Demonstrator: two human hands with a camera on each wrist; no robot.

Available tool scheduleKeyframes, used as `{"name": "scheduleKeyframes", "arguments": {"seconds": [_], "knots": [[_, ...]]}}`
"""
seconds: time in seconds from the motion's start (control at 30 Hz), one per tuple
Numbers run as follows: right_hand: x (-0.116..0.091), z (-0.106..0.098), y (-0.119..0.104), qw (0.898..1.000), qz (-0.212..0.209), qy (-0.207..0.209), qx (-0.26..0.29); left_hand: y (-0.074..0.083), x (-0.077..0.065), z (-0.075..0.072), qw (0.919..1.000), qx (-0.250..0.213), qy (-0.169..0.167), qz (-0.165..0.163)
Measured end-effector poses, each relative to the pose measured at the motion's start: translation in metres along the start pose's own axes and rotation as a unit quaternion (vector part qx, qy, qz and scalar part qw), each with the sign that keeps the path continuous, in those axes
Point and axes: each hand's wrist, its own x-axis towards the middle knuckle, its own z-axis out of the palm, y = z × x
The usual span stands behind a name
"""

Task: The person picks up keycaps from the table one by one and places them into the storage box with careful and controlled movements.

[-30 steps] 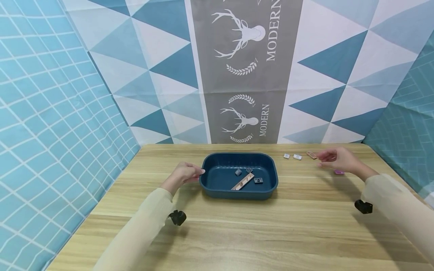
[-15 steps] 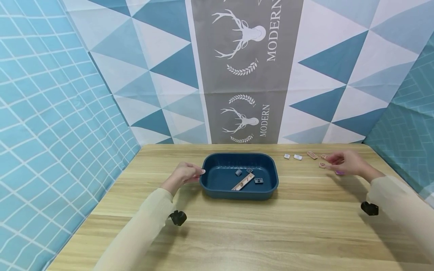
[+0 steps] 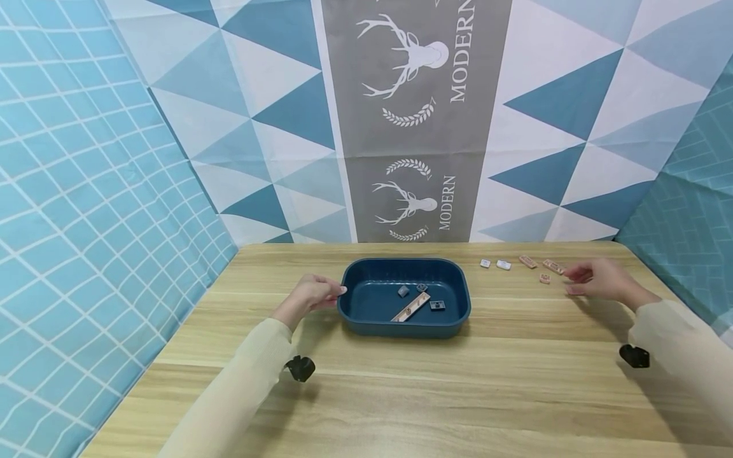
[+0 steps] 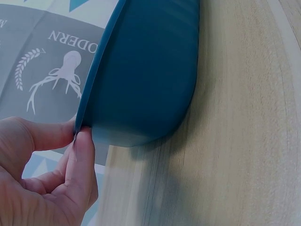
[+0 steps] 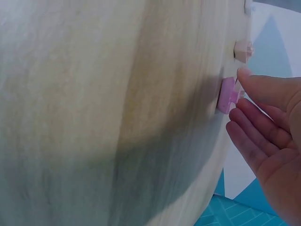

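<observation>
My left hand (image 3: 312,294) pinches the rim of a dark blue rectangular tub (image 3: 401,328) between thumb and fingers; the left wrist view shows this grip on the tub (image 4: 141,70) closely. At the right, my right hand (image 3: 604,280) hovers low over the table. In the right wrist view its thumb and slightly bent fingers (image 5: 249,125) stand apart around a small purple block (image 5: 226,95) with a stub. No firm hold on it shows. The head view hides this block behind the hand. Two small pink blocks, one squarish (image 3: 544,278) and one longer (image 3: 553,266), lie just left of the hand.
Another pink block (image 3: 527,261) and two white blocks, one (image 3: 503,264) beside the other (image 3: 485,263), line the table's back edge. Inside the tub lie a long beige strip (image 3: 410,307) and several grey blocks (image 3: 437,305). Patterned cloth (image 3: 286,127) hangs behind.
My right hand has moved right, past the two nearer pink blocks, uncovering them, and now covers the purple block in the head view. The left hand and tub stay put.
</observation>
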Motion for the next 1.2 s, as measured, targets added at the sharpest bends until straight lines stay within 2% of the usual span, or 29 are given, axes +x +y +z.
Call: {"name": "scheduleKeyframes", "arguments": {"seconds": [0.3,0.57,0.9,1.2], "knots": [[-0.0021,0.0034,0.0096,1.0,0.001,-0.004,-0.005,-0.0003,-0.0016,-0.0001,1.0,0.002,-0.001,0.003],[-0.0054,0.0042,0.009,1.0,0.011,-0.012,-0.007,-0.0016,-0.0008,-0.0001,1.0,0.003,0.001,0.003],[-0.0076,0.0048,0.0097,1.0,0.001,-0.011,-0.026,-0.0019,0.0018,-0.0003,1.0,-0.004,-0.001,0.001],[-0.0075,0.0055,0.0107,1.0,0.016,-0.014,-0.013,-0.0012,0.0004,-0.0003,1.0,0.003,0.003,0.003]]}}
